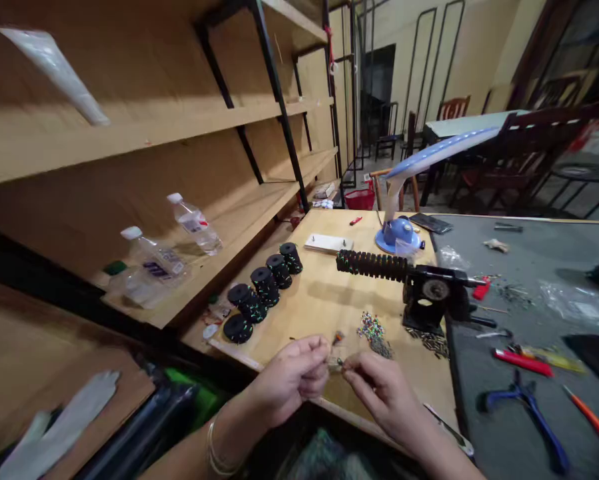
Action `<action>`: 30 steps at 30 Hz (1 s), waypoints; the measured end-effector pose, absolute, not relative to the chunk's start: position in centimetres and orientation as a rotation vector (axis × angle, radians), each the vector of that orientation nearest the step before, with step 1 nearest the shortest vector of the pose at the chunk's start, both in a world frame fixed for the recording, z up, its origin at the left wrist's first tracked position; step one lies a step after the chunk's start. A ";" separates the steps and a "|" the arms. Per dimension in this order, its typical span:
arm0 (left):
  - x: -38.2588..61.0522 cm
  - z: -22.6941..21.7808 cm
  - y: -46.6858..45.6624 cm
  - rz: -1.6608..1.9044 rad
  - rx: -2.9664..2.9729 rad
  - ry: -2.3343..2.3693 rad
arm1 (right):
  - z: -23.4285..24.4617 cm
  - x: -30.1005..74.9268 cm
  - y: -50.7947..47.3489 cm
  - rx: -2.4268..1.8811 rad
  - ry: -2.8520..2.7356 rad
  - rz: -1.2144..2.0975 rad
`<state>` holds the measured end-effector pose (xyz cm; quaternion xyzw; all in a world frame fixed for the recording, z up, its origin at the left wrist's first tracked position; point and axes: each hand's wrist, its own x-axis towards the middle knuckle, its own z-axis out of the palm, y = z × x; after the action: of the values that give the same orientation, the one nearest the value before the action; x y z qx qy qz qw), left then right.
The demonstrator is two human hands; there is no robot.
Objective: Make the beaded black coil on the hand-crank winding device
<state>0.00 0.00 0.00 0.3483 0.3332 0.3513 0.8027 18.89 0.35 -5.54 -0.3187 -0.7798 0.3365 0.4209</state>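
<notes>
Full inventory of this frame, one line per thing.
black thread spools: five, black with coloured flecks, row on the wooden board
black winder with loaded rod: one, black, board's right edge
heap of small beads: one, multicoloured, board centre
blue desk lamp: one, blue, far end of the board
clear plastic bottles: two, white caps, on the shelf
blue-handled pliers: one, grey mat at right
left hand: pinching a tiny piece
right hand: pinching the same piece

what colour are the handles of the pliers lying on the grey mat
Blue: the pliers have blue handles, seen clearly in the head view at lower right.
</notes>
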 end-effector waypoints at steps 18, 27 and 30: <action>0.1 0.9 0.4 0.729 0.739 0.610 | -6.8 21.0 1.1 -0.829 -1.969 0.627; 0.8 2.5 0.8 0.663 0.870 0.696 | -5.8 21.3 0.9 -0.845 -2.008 0.672; 0.8 2.8 1.0 0.636 0.885 0.727 | -5.1 20.6 1.0 -0.823 -1.984 0.716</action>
<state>0.83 0.97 2.77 0.4117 0.3382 0.2956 0.7929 20.64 0.95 -5.08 -0.3290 -0.7933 0.2861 0.4249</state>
